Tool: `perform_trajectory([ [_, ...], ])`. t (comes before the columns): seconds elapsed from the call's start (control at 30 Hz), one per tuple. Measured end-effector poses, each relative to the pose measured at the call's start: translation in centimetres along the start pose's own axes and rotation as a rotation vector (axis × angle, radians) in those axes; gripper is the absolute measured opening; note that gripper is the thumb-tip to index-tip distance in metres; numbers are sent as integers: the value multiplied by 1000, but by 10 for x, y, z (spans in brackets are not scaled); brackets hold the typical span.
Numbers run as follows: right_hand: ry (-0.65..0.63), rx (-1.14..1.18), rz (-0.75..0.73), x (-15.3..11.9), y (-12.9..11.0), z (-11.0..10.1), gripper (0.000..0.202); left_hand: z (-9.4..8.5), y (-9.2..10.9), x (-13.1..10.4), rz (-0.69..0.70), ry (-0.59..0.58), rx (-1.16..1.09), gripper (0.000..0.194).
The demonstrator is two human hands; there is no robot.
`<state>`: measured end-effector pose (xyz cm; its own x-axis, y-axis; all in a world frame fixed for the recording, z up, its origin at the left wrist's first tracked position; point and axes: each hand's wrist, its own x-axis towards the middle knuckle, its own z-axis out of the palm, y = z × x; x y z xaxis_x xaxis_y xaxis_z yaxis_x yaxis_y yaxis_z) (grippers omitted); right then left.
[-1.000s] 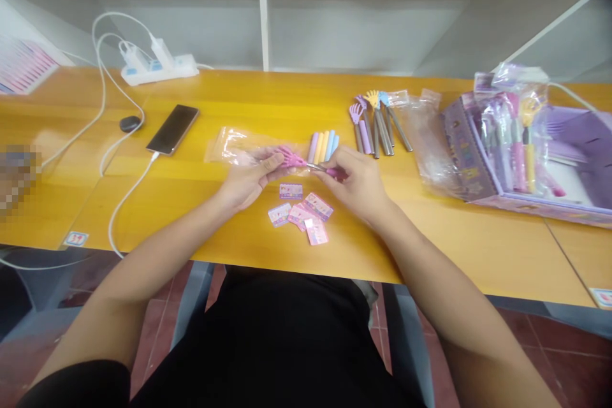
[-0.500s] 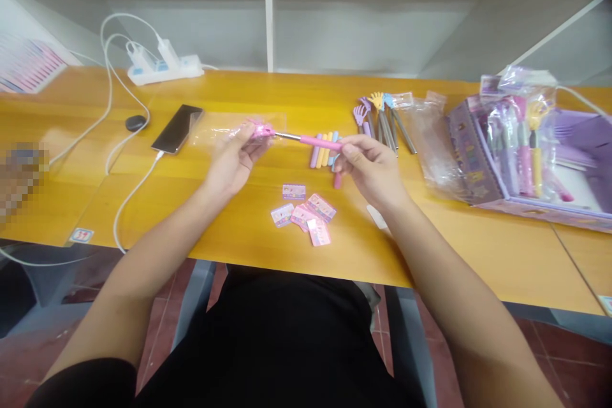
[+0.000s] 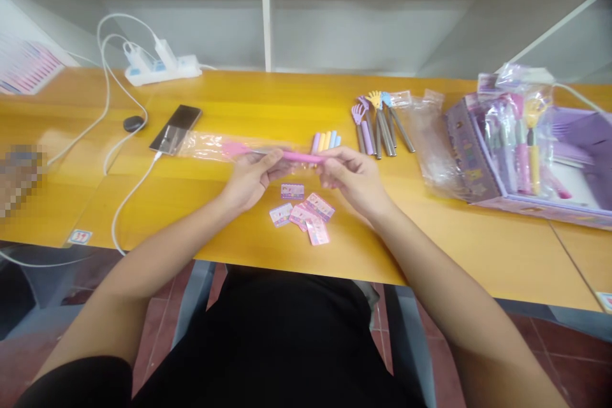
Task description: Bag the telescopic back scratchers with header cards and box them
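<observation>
A pink back scratcher [image 3: 304, 157] is stretched level between my two hands above the table. My left hand [image 3: 253, 180] is closed around its shaft, just right of the pink head [image 3: 235, 150], which is smeared by motion. My right hand [image 3: 352, 173] pinches the far end of the pink handle. Behind the head lies a clear plastic sleeve [image 3: 198, 145]; whether the head touches it I cannot tell. Several small printed cards [image 3: 306, 211] lie below my hands. Beyond my right hand are short coloured handle tubes [image 3: 327, 139] and several hand-shaped back scratchers [image 3: 380, 124] with metal shafts.
At the right, a purple box [image 3: 478, 153] holds bagged back scratchers [image 3: 519, 146], with clear plastic bags [image 3: 437, 146] beside it. A phone [image 3: 176, 129] on a charging cable, a black round object [image 3: 133, 123] and a power strip [image 3: 165, 70] occupy the left. White shelving [image 3: 266, 19] stands behind.
My left hand has slid from the pink head onto the shaft, moving right and nearer. My right hand has come left with the handle, and the hands are closer together.
</observation>
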<state>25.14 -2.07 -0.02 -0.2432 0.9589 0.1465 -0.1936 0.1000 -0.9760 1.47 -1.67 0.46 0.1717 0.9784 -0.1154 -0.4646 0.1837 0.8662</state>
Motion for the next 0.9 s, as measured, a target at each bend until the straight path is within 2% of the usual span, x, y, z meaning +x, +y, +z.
perform_trajectory([
  [0.1, 6, 58, 4, 2, -1, -5, 42, -4, 7, 6, 15, 61, -25, 19],
  [0.2, -17, 63, 22, 5, 3, -8, 42, -5, 10, 7, -3, 49, -14, 19],
  [0.3, -46, 37, 26, 5, 10, -5, 45, -3, 5, 1, -9, -8, 0, 24],
  [0.47, -96, -35, -11, 1, 20, 8, 47, 4, -8, -9, -65, -182, 70, 37],
  [0.57, -96, -145, -39, -4, 21, 14, 44, 5, -12, -10, -108, -217, 92, 41],
  [0.63, -94, -188, -37, -5, 21, 14, 44, 5, -12, -9, -113, -215, 89, 39],
  [0.77, -105, -101, -12, -3, 21, 8, 43, 2, -8, -6, -98, -171, 42, 32],
  [0.9, -130, -73, -28, 0, 22, 3, 32, -2, -4, -2, -108, -123, -12, 28],
])
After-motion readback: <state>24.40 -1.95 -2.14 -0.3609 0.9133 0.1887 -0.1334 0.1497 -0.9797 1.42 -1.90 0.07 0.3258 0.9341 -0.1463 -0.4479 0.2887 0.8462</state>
